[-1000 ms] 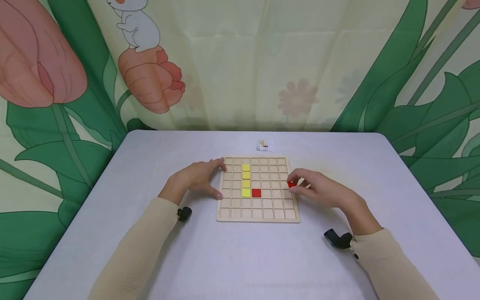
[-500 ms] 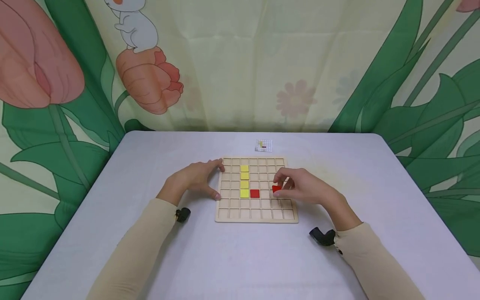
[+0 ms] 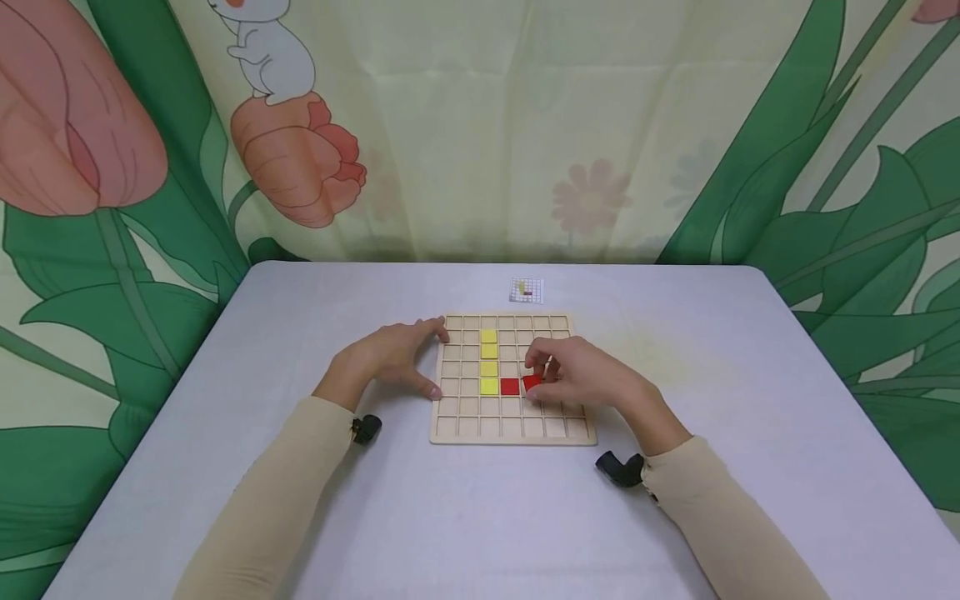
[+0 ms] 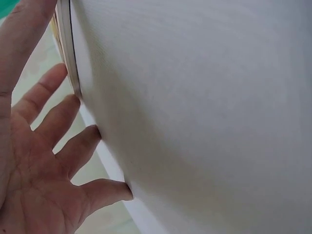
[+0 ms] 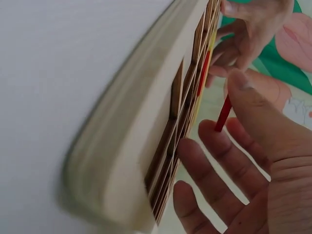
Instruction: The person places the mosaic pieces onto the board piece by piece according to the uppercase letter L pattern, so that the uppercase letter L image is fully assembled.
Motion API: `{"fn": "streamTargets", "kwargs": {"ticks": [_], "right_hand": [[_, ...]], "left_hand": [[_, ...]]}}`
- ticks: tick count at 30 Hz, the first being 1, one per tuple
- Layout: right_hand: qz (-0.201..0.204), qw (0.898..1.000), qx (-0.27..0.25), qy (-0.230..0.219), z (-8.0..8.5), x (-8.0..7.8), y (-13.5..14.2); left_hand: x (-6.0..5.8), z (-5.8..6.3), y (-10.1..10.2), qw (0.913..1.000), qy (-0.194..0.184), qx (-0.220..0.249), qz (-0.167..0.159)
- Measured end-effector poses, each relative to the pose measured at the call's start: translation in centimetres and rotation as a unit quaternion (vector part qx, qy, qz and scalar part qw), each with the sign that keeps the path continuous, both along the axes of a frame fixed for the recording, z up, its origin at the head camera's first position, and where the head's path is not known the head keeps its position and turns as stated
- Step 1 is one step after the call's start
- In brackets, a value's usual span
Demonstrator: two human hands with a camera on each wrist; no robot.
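A wooden grid board (image 3: 513, 430) lies on the table, with a column of several yellow square tiles (image 3: 489, 368) in it. Beside the lowest yellow one sits a red tile (image 3: 509, 387). My right hand (image 3: 581, 371) pinches another red tile (image 3: 532, 382) between thumb and fingers, just right of the placed red one. The right wrist view shows this pinched tile (image 5: 224, 113) edge-on, tilted close over the board. My left hand (image 3: 390, 360) rests at the board's left edge, thumb and fingers spread along it; in the left wrist view its fingertips (image 4: 92, 130) touch the tabletop.
Behind the board lies a small card (image 3: 527, 290) printed with a grid and coloured squares. A white cloth covers the table (image 3: 480, 517). A curtain (image 3: 465, 125) with printed plants hangs past the table's far edge.
My right hand has carried the red tile leftward from the board's right edge to beside the placed red tile. My left hand stays at the left edge.
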State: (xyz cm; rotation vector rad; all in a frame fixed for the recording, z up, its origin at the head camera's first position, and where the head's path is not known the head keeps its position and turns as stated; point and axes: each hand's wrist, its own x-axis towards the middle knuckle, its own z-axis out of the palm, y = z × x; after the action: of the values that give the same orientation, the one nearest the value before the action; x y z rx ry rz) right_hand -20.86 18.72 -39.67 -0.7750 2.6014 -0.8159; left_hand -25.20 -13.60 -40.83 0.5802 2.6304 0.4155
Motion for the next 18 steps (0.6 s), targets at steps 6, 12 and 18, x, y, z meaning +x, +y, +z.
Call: {"fn": "streamTargets", "kwargs": {"ticks": [6, 12, 18], "right_hand": [[-0.001, 0.999, 0.039, 0.029, -0.3, -0.3, -1.1], [-0.006, 0.999, 0.048, 0.025, -0.2, -0.1, -1.4], [0.005, 0.998, 0.047, 0.033, -0.3, -0.1, -1.4]], "left_hand": [[0.0, 0.2, -0.1, 1.0000, -0.004, 0.002, 0.001], [-0.1, 0.1, -0.1, 1.0000, -0.003, 0.004, -0.004], [0.0, 0.1, -0.2, 1.0000, -0.005, 0.006, 0.000]]}}
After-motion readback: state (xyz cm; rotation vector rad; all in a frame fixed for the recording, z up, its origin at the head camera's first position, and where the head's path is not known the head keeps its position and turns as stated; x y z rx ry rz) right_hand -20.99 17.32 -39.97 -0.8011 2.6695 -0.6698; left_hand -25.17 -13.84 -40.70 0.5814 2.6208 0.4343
